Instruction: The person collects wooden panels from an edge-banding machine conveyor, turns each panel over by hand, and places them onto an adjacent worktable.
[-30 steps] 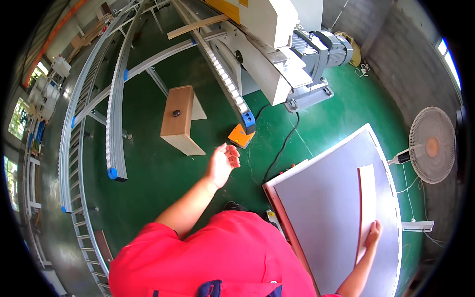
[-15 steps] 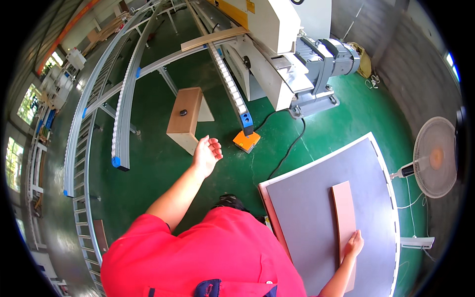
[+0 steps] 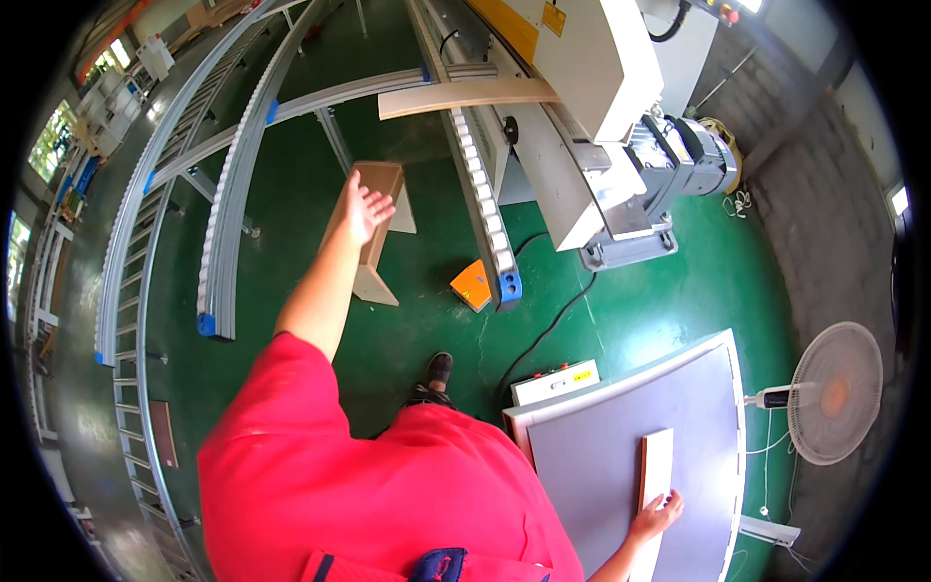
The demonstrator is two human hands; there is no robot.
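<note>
My left arm reaches forward, and my left hand (image 3: 367, 211) is open with nothing in it, its fingers apart. It hangs in front of a brown wooden stool-like box (image 3: 380, 254) on the floor and partly covers it. My right hand (image 3: 657, 516) grips a narrow flat board (image 3: 658, 464) over the grey-topped table (image 3: 592, 456). The board has a pale, glaring face and a reddish-brown left edge. Its lower part runs past my wrist. Farther ahead, a light wooden board (image 3: 465, 95) lies across the roller rail (image 3: 477, 179), its right end at the machine (image 3: 606, 68).
Two long roller rails (image 3: 233, 209) stand at the left. An orange foot pedal (image 3: 472, 285) and a black cable (image 3: 555, 325) lie on the green floor. A motor (image 3: 684, 155) sits beside the machine, a fan (image 3: 836, 393) stands right, and a white control box (image 3: 555, 382) adjoins the table.
My left hand has moved forward and left, its fingers now more spread. The board under my right hand has shifted nearer me, and its face looks paler. The view has shifted.
</note>
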